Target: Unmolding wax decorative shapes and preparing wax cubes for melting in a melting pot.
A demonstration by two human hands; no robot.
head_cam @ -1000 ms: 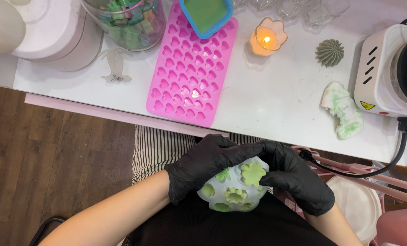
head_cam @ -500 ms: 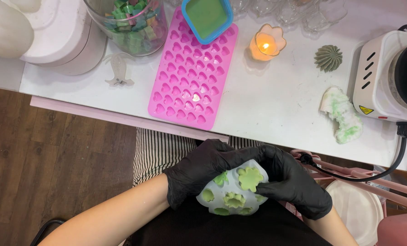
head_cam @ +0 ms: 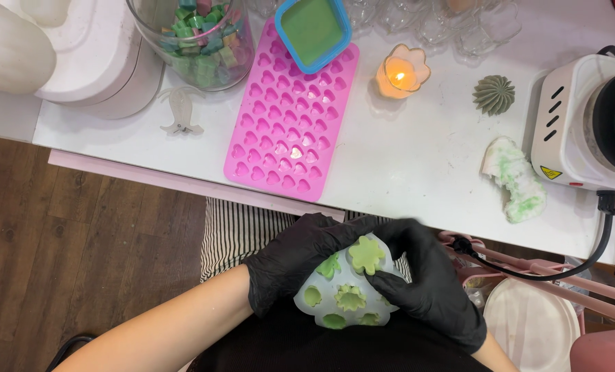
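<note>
Since the earlier frames, the flower-shaped green wax piece is being pushed further up out of its cavity, and the white silicone mould is being bent more sharply between the two gloved hands.

One mould is being held, over the lap and below the edge of the surface. About six green wax shapes are being counted in it, the raised flower among them; some are partly hidden by the gloves. On the surface one pink heart tray is lying, with one blue square mould of green wax resting on its far end. One lit candle in a petal-shaped holder, one grey ribbed cactus shape, one white-and-green wax lump, one glass jar of coloured wax bits and one white hotplate are also being seen.

The left hand is being curled over the mould's upper left edge, its fingers clamped on the rim. The right hand is being wrapped round the right side, its fingers pressed together against the mould beside the raised flower. Both forearms are being angled inward from the bottom of the view.

The surface is white with a pink front edge, and dark wooden flooring is being shown at the left.
</note>
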